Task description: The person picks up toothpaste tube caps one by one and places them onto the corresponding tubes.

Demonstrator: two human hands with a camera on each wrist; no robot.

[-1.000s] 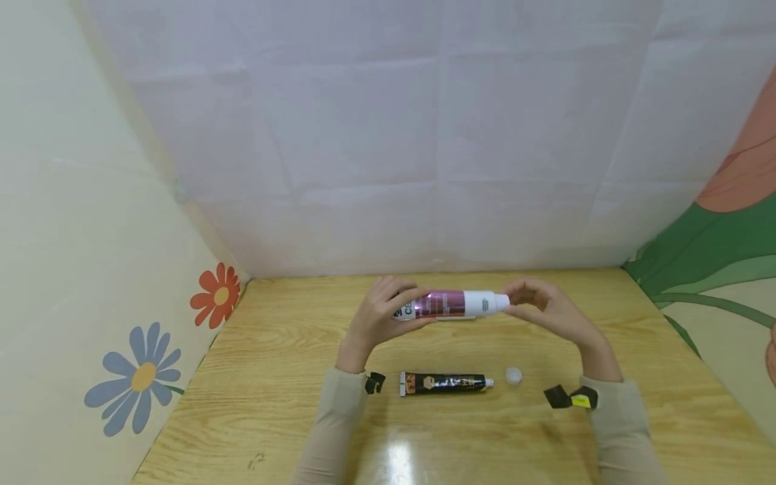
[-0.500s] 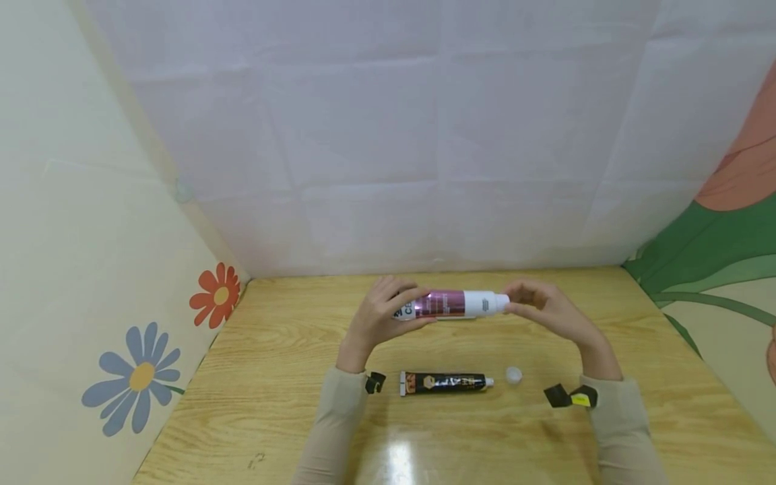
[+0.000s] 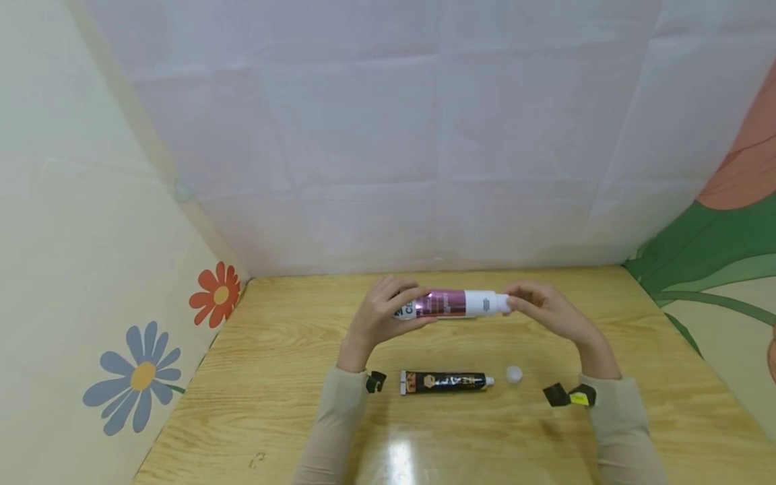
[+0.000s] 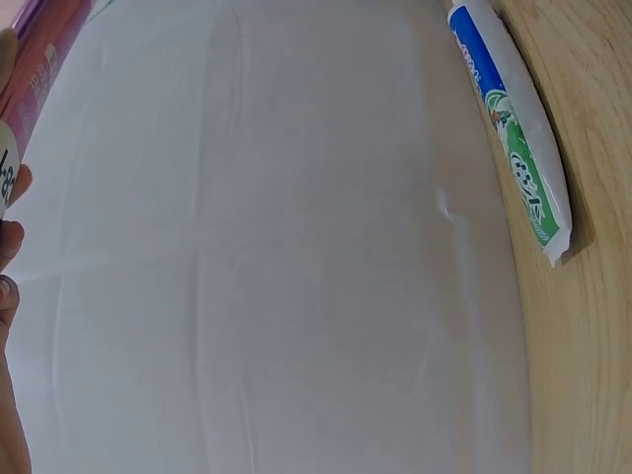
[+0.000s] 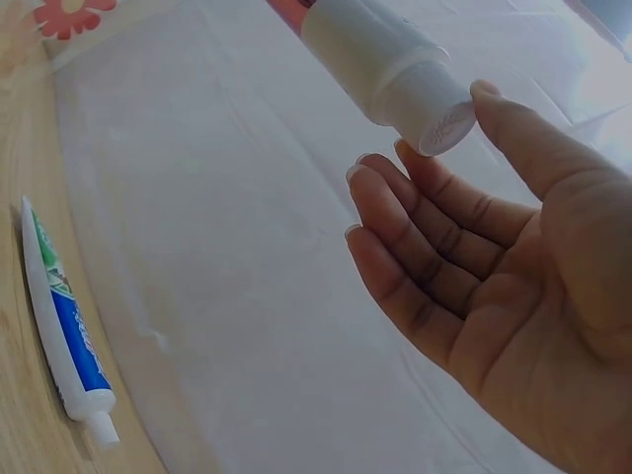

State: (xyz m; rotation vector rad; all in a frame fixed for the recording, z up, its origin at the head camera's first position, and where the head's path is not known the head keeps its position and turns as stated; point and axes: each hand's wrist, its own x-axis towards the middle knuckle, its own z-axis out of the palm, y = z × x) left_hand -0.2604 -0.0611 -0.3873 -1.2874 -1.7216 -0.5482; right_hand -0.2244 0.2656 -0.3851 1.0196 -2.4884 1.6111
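My left hand [image 3: 383, 311] grips a pink and white toothpaste tube [image 3: 447, 303] by its tail end, keeping it level above the table. At the tube's right end is a white cap [image 3: 502, 303]. My right hand [image 3: 556, 313] pinches that cap between thumb and index finger; the right wrist view shows the fingertips at the rim of the cap [image 5: 446, 120], with the other fingers loosely bent below. Part of the left hand's fingers [image 4: 10, 242] shows at the edge of the left wrist view.
Nearer me lies a black tube [image 3: 448, 382] with a bare white nozzle. A small loose white cap [image 3: 514, 374] is to its right. Behind the held tube lies a white, blue and green toothpaste tube [image 4: 518, 138] on the wooden table [image 3: 291, 364]. A white sheet [image 3: 364, 155] hangs at the back.
Both hands stay nearly in place around the held tube. The right fingers shift very slightly at the cap. The black tube and loose cap have not moved.
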